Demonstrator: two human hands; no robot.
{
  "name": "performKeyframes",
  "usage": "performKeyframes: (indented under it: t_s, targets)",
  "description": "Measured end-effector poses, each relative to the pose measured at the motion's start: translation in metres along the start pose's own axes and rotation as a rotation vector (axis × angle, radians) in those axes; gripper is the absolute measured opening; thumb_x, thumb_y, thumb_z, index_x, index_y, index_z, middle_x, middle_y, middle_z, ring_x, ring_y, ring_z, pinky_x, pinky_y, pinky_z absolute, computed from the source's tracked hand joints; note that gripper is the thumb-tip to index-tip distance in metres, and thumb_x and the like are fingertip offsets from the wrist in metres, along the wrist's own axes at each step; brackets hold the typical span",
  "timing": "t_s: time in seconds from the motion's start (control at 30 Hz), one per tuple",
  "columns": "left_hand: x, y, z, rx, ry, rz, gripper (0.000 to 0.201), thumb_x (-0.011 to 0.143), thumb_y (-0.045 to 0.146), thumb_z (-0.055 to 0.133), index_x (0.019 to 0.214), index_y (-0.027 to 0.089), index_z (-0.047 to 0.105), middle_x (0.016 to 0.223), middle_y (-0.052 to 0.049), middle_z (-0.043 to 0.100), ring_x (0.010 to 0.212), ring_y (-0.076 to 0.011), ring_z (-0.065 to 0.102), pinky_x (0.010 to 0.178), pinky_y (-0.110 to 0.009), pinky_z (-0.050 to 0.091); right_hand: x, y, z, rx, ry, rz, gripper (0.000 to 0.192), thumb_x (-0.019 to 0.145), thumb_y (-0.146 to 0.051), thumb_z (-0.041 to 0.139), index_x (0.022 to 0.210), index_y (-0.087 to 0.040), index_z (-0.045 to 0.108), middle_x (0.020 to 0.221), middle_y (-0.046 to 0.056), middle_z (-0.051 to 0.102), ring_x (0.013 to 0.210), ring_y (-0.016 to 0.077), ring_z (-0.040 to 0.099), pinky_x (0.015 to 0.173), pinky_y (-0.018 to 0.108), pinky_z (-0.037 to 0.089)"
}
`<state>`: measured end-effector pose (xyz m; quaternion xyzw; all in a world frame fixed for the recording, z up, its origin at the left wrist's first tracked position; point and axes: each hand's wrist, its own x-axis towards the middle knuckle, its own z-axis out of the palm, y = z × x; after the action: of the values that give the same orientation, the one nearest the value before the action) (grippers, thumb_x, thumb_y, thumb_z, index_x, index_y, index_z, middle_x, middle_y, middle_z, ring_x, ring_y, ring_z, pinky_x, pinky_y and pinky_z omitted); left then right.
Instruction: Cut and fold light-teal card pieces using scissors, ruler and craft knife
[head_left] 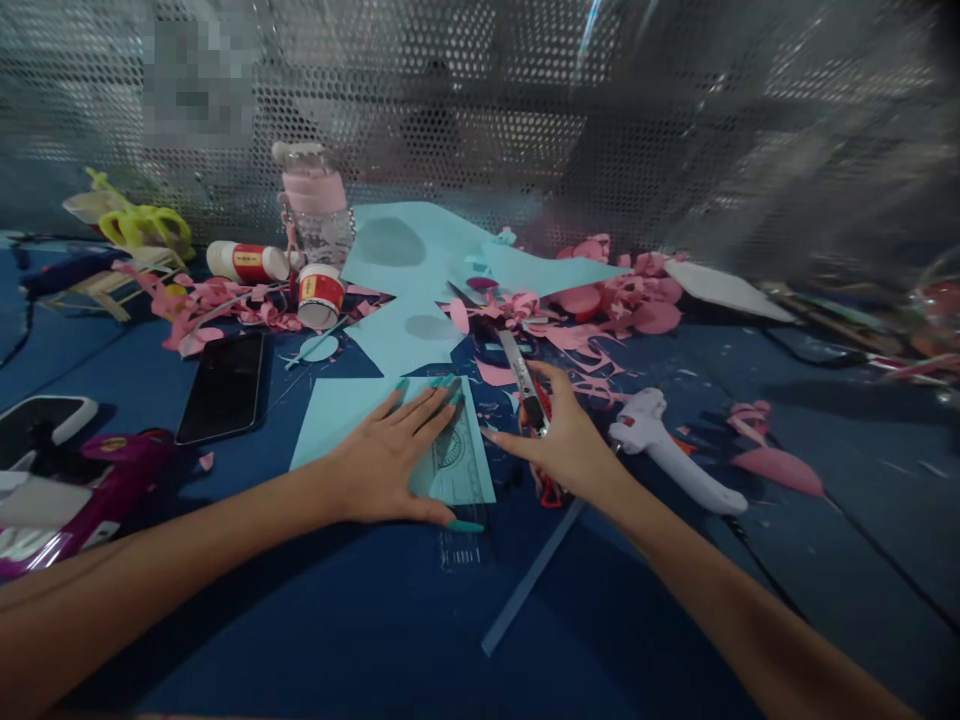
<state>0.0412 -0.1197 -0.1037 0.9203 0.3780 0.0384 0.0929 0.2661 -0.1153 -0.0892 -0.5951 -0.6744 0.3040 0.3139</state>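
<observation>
My left hand point(401, 450) lies flat with fingers spread, pressing on a sheet of light blue paper point(330, 410) and a clear ruler point(461, 545) along its right side. The ruler's near end sticks out past the paper's lower edge. Just right of the paper, my right hand point(574, 440) holds a utility knife point(531, 395) with a red and black body; its silver blade end points away from me. The thumb stands apart from the knife, and the other fingers are partly hidden behind it. A narrow blue paper strip point(532, 580) lies below this hand.
A white glue gun point(679, 450) lies to the right, near a pink paper piece point(780, 468). Left are a phone point(223, 388) and a purple object point(112, 490). Behind sit paper cups point(321, 290), a bottle point(315, 200), larger blue sheets point(412, 250), pink scraps point(585, 340) and a perforated metal panel point(480, 110).
</observation>
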Motion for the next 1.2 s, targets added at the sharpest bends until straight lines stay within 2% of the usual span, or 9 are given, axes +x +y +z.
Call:
performKeyframes:
  t_s: [0.17,0.3,0.47,0.6,0.7,0.93,1.2]
  targets:
    - [0.000,0.001,0.003,-0.020,0.000,-0.033,0.107,0.063,0.085,0.029,0.143,0.015,0.016,0.150,-0.012,0.010,0.138,-0.0304,0.012,0.111,-0.050,0.007,0.000,-0.002,0.002,0.034,0.024,0.045,0.076,0.060,-0.042,0.073,0.121,-0.022,0.032,0.070,-0.004,0.049,0.061,0.0161,0.054,0.058,0.033,0.049]
    - [0.001,0.003,0.004,-0.022,0.021,-0.049,0.106,0.064,0.084,0.030,0.144,0.017,0.013,0.150,-0.012,0.011,0.138,-0.0304,0.013,0.111,-0.050,0.007,-0.002,-0.004,0.003,-0.029,-0.028,0.084,0.085,0.054,-0.046,0.077,0.122,-0.021,0.031,0.068,-0.004,0.050,0.061,0.0181,0.056,0.057,0.033,0.049]
    - [0.001,0.004,0.005,-0.025,0.039,-0.044,0.106,0.064,0.084,0.031,0.144,0.018,0.010,0.151,-0.011,0.009,0.137,-0.0318,0.012,0.110,-0.051,0.008,-0.001,-0.004,0.002,-0.050,-0.059,0.108,0.086,0.056,-0.045,0.075,0.124,-0.021,0.029,0.068,-0.003,0.052,0.058,0.0185,0.056,0.052,0.032,0.047]
    - [0.004,0.008,0.007,-0.020,0.068,-0.102,0.104,0.064,0.084,0.030,0.142,0.017,0.020,0.149,-0.012,0.017,0.136,-0.0303,0.018,0.111,-0.049,0.010,0.000,-0.005,0.002,-0.072,-0.065,0.112,0.085,0.056,-0.048,0.074,0.123,-0.020,0.031,0.071,-0.001,0.054,0.063,0.0192,0.058,0.053,0.031,0.047]
    - [0.007,0.011,0.008,-0.009,0.102,-0.137,0.105,0.064,0.084,0.030,0.142,0.015,0.021,0.148,-0.013,0.023,0.136,-0.0293,0.021,0.111,-0.048,0.012,0.001,-0.005,0.003,-0.061,-0.057,0.109,0.083,0.056,-0.047,0.074,0.122,-0.019,0.032,0.074,-0.001,0.054,0.065,0.0188,0.058,0.054,0.030,0.047]
    - [0.008,0.009,0.008,-0.021,0.056,-0.101,0.105,0.065,0.084,0.028,0.144,0.016,0.013,0.151,-0.012,0.011,0.137,-0.0310,0.013,0.111,-0.052,0.008,0.001,0.000,0.006,-0.069,-0.040,0.106,0.077,0.057,-0.047,0.074,0.118,-0.019,0.036,0.067,-0.003,0.053,0.058,0.0181,0.057,0.051,0.032,0.047]
    - [0.007,0.005,0.007,0.002,0.055,-0.064,0.111,0.062,0.086,0.026,0.144,0.014,0.007,0.150,-0.014,0.012,0.137,-0.0326,0.014,0.111,-0.050,0.004,0.000,-0.003,0.004,-0.057,-0.060,0.124,0.073,0.057,-0.048,0.074,0.114,-0.021,0.038,0.064,-0.003,0.051,0.051,0.0174,0.055,0.044,0.031,0.044]
